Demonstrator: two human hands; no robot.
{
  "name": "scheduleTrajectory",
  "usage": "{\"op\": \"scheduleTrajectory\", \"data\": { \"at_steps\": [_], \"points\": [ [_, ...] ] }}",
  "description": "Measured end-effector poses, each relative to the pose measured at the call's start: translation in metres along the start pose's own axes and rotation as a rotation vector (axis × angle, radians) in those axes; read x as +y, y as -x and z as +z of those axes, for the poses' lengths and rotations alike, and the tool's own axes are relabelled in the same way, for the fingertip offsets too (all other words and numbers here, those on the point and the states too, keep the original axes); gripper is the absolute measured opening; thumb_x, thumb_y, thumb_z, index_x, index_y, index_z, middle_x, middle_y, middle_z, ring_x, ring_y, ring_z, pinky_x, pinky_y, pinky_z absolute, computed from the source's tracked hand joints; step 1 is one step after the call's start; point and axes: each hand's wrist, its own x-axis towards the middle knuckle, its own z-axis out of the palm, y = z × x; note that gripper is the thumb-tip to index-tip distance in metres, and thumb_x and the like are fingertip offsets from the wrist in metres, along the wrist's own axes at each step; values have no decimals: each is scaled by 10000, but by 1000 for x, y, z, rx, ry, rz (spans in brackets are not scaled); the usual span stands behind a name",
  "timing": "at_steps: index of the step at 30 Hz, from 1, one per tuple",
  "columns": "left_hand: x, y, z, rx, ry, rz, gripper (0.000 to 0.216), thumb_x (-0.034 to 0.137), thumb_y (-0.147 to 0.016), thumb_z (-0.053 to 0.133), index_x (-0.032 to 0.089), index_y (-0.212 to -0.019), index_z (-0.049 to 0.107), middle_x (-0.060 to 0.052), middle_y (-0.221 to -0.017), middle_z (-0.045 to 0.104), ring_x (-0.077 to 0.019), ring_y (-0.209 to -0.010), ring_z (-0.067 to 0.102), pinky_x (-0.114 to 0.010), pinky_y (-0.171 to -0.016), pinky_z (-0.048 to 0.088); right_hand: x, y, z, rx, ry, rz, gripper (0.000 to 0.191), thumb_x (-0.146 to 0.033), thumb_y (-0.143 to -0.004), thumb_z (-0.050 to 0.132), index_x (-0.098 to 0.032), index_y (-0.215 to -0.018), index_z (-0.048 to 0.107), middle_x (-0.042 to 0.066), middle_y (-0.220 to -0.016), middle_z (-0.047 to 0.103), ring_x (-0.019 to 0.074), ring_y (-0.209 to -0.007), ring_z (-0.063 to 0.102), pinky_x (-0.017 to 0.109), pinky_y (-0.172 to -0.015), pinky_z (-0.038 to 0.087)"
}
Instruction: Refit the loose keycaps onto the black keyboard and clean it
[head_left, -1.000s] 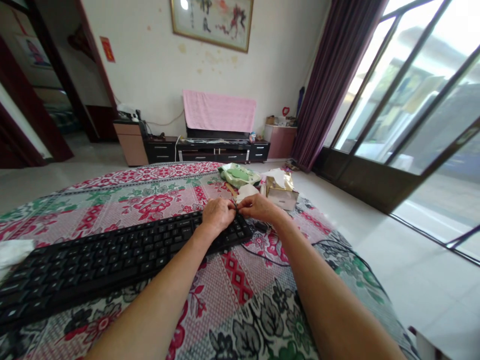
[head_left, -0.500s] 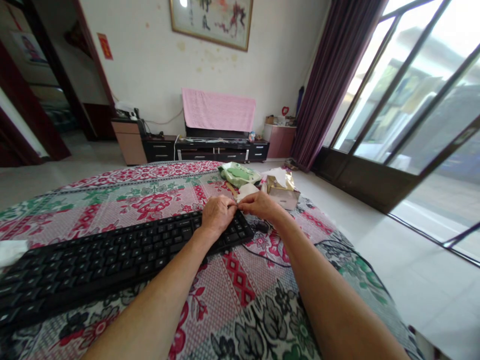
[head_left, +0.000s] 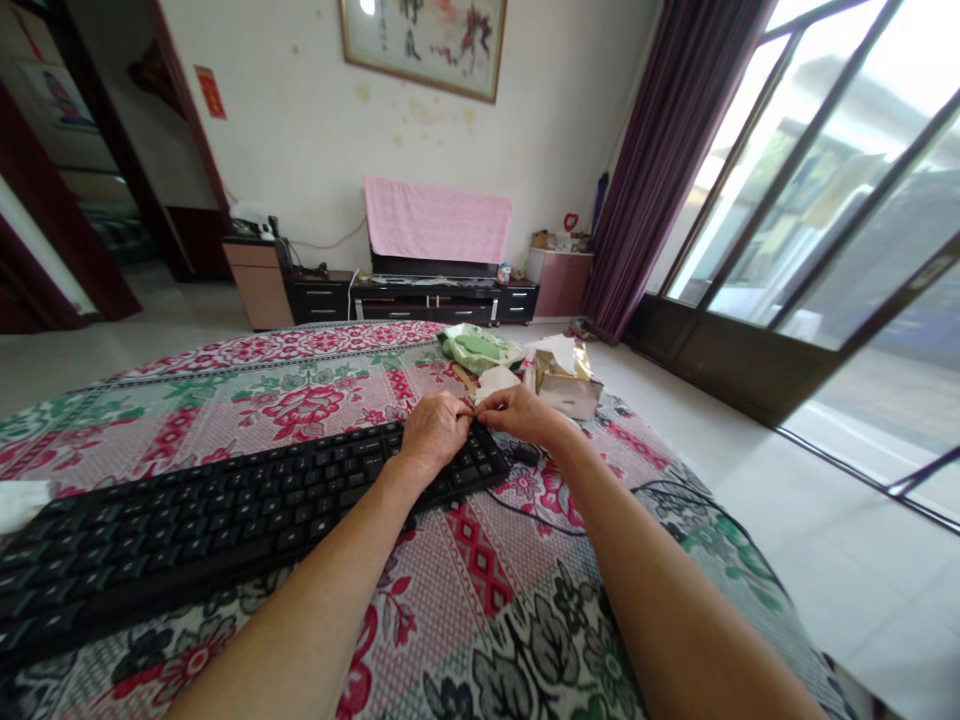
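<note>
A black keyboard (head_left: 247, 505) lies across the patterned tablecloth, its right end under my hands. My left hand (head_left: 436, 432) is curled over the number-pad end, fingers closed. Close against it, my right hand (head_left: 517, 412) has thumb and fingertips pinched together at the keyboard's far right corner. Whatever the fingertips hold is too small and hidden to make out. A black cable (head_left: 536, 518) runs out from beneath the keyboard's right side, and a small black plug-like piece (head_left: 526, 455) lies just below my right wrist.
Beyond my hands lie a green wipes pack (head_left: 480, 347), a crumpled white tissue (head_left: 498, 380) and a gold tissue box (head_left: 568, 378). Folded white paper (head_left: 22, 503) sits at the left. The table's edge (head_left: 739, 530) curves down on the right.
Both hands stay at the keyboard's right end with barely any shift. The view has moved very slightly.
</note>
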Motion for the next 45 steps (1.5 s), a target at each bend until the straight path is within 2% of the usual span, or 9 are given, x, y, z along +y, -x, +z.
{"op": "scheduleTrajectory", "data": {
  "at_steps": [4,8,16,21,26,30,36,41,45],
  "points": [
    [0,-1,0,8,2,-11,247,243,-761,499,230,-859,726,-41,-899,677,-174,-867,596,-271,-808,437,4,-1,4,27,-69,80,179,-276,-663,570,-142,-660,688,-10,-576,586,86,-526,465,214,-503,364],
    [-1,-2,-1,9,-2,0,242,245,-754,508,226,-847,731,-49,-878,675,-180,-835,600,-276,-779,445,10,-4,7,23,-136,128,177,-263,-652,577,-138,-707,690,-12,-565,582,81,-504,452,211,-486,357],
    [-5,-2,2,21,15,36,270,196,-728,487,222,-845,729,-42,-889,678,-168,-848,602,-261,-796,448,-2,-2,1,10,68,-49,154,-195,-660,570,-147,-715,706,18,-657,661,123,-620,556,234,-600,423],
    [-3,-2,1,40,-14,-66,286,175,-712,471,214,-840,724,-44,-900,678,-170,-857,603,-263,-800,453,-8,-1,2,27,198,-88,143,-153,-649,556,-161,-687,694,14,-649,656,119,-631,560,231,-607,419],
    [-3,-1,-2,-1,-7,-36,321,159,-721,448,209,-883,721,-48,-947,675,-172,-909,595,-261,-844,443,-3,-2,2,-15,159,-124,176,-154,-647,553,-169,-752,694,10,-683,663,129,-655,571,239,-620,428],
    [-5,-2,-2,-32,-23,27,345,142,-727,438,227,-908,719,-38,-955,675,-171,-930,588,-266,-882,432,2,-4,3,-46,99,-106,209,-153,-656,549,-178,-804,694,12,-739,676,138,-688,586,249,-648,442],
    [-7,-3,0,-49,-45,70,321,152,-738,442,230,-867,725,-36,-918,677,-178,-933,584,-274,-889,427,1,-5,4,-9,159,-96,193,-167,-656,556,-171,-792,692,17,-717,667,137,-673,573,249,-630,430],
    [-5,-2,-3,-31,-35,55,321,166,-748,443,209,-917,712,-52,-939,667,-178,-915,592,-268,-856,436,-6,-2,5,28,224,-139,202,-179,-666,539,-161,-799,689,25,-718,657,131,-659,552,243,-606,412],
    [-2,0,-4,-49,-61,56,271,224,-758,483,199,-917,701,-60,-947,654,-192,-924,584,-284,-851,431,-9,-2,8,85,163,-53,193,-200,-675,537,-159,-786,689,21,-703,654,127,-652,552,239,-594,409]
  ]
}}
